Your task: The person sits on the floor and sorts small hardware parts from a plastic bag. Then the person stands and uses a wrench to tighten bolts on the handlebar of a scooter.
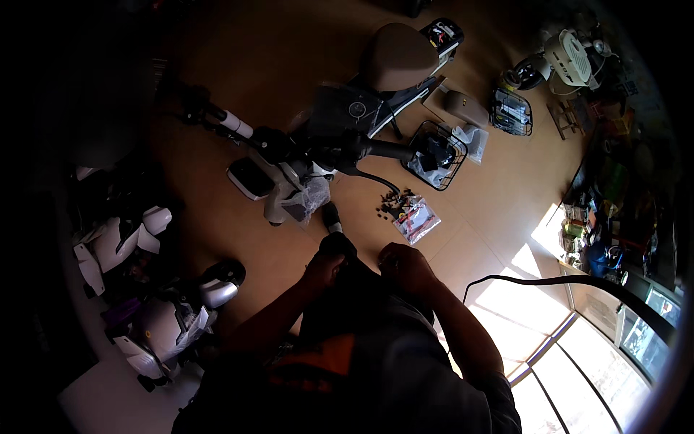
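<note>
Close to the person's body, the left hand (323,269) and right hand (405,266) both curl around a dark part (345,253), though how tightly is too dark to tell. It could slip if either hand lets go, landing on the small black bits (390,202) by one clear bag (416,217). One scooter (325,137) and two wire baskets (435,155) sit on the floor (275,58).

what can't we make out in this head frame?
- Left hand and right hand: both close on a dark object at the torso; what it is and the grip are lost in shadow.
- Small parts by the plastic bag: too small to identify.
- Left side past the white panels: too dark.
- Scooter: wheels not visible.
</note>
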Available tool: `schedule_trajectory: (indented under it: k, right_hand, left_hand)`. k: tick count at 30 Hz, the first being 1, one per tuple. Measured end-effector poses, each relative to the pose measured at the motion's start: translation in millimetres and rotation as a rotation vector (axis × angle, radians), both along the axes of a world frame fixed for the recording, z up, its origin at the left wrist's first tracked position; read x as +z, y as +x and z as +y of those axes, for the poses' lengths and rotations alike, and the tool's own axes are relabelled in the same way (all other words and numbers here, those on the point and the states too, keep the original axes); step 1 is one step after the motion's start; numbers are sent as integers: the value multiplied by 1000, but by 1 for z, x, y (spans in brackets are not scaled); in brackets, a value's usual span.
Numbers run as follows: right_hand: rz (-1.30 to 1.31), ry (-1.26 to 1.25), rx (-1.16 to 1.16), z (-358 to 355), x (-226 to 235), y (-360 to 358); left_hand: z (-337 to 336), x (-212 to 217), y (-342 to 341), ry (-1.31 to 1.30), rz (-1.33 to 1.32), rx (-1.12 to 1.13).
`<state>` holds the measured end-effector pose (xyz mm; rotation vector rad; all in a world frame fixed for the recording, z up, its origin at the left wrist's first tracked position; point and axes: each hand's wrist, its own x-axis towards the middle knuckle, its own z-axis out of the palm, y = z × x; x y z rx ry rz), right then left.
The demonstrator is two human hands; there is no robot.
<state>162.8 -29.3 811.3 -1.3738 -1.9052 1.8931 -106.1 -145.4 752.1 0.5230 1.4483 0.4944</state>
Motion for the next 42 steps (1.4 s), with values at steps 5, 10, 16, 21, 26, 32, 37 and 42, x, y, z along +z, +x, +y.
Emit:
schedule_trajectory:
  k: [5,10,16,21,26,32,37,42]
  right_hand:
    - [33,112,125,69,69,-115]
    - [0,364,22,152,75,-256]
    - [-342,823,180,230,-30,-353]
    - [-416,752,218,233,-67,-377]
    - [-425,773,296,228,-43,-378]
    - [-433,790,339,227,-26,-382]
    - [-509,800,447,234,-26,-387]
    - [-592,808,583,233,-19,-389]
  left_hand:
    - [-15,-28,-101,12,111,79]
    - [-10,6,-201,369,724,-580]
    - [-42,15,-289,-104,126,367]
    - [-98,-14,-315,-236,-83,788]
    - [-136,-36,-312,-337,2,853]
    - [-155,-40,-309,-491,182,769]
    - [-161,-44,-314,-496,201,740]
    - [-148,-45,-306,-439,172,766]
